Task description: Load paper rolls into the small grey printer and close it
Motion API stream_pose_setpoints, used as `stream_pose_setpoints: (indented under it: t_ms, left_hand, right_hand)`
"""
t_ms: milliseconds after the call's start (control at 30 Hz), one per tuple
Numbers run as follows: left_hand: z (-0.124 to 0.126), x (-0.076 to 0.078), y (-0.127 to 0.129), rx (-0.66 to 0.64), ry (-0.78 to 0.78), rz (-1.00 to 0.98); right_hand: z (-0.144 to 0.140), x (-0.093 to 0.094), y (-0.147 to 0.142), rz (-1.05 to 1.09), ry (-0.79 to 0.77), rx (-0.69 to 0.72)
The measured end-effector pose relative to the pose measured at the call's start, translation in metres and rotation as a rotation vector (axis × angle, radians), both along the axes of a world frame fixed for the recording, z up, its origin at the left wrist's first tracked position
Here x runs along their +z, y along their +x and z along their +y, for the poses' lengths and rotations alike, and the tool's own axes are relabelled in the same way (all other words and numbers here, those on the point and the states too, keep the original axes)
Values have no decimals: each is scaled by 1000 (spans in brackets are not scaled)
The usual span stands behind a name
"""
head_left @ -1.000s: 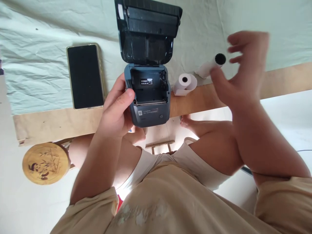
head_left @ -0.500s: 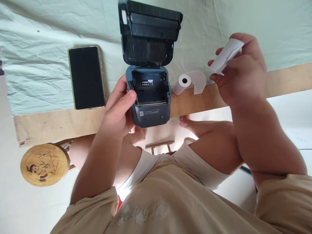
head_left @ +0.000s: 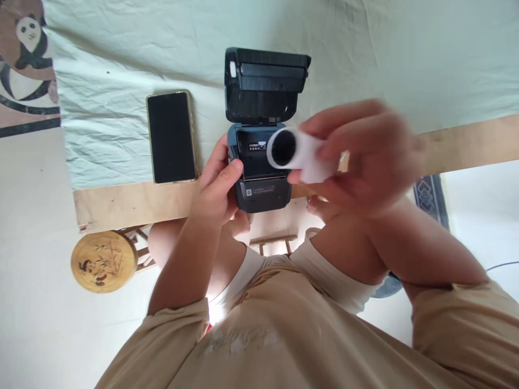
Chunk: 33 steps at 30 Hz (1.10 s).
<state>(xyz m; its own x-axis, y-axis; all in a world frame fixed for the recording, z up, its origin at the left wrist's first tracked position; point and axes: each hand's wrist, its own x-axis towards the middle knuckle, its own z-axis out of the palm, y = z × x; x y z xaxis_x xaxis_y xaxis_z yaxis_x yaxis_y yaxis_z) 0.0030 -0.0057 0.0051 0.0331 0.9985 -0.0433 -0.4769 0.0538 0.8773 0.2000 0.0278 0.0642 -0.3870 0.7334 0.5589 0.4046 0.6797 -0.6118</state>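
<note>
The right hand [head_left: 365, 156], blurred, grips a paper roll [head_left: 294, 154] hiding part of the open printer [head_left: 261, 162], which the left hand [head_left: 217, 189] clasps on the cloth-covered bench [head_left: 121, 202].

The setting was a home interior, arranged as an improvised low work surface. A wooden board [head_left: 133, 202] served as the table, covered by a wrinkled pale-green cloth [head_left: 105, 124]. Below and to the left of the left hand [head_left: 217, 189] stood a small round wooden stool [head_left: 104, 261] bearing a panda-and-bamboo design. A panda-patterned mat [head_left: 24, 65] lay far up-left. A personal phone [head_left: 171, 137] rested just left of that hand.
</note>
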Motion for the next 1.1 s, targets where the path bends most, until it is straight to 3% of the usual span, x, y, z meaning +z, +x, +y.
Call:
stream_pose_setpoints:
  t_ms: [100, 200, 367, 600, 900, 1000, 1100]
  left_hand:
    - [-1, 1, -1, 5, -9, 17]
    - [-1, 0, -3, -4, -1, 32]
    - [0, -2, -4, -32, 25, 14]
    - [-1, -1, -3, -20, -11, -46]
    - [9, -34, -8, -68, 106, 8]
    - [6, -32, -9, -63, 110, 47]
    - [2, -23, -8, -53, 88, 104]
  right_hand:
    - [4, -6, -18, -110, 228, 23]
    - [9, -14, -25, -267, 226, -27]
    - [15, -23, -28, -219, 259, 17]
    - [-2, -13, -25, -236, 376, -24]
    - [-10, -25, -28, -272, 391, 107]
    - [-8, -21, -20, -193, 361, 133]
    - [0, -10, -9, -68, 417, 1]
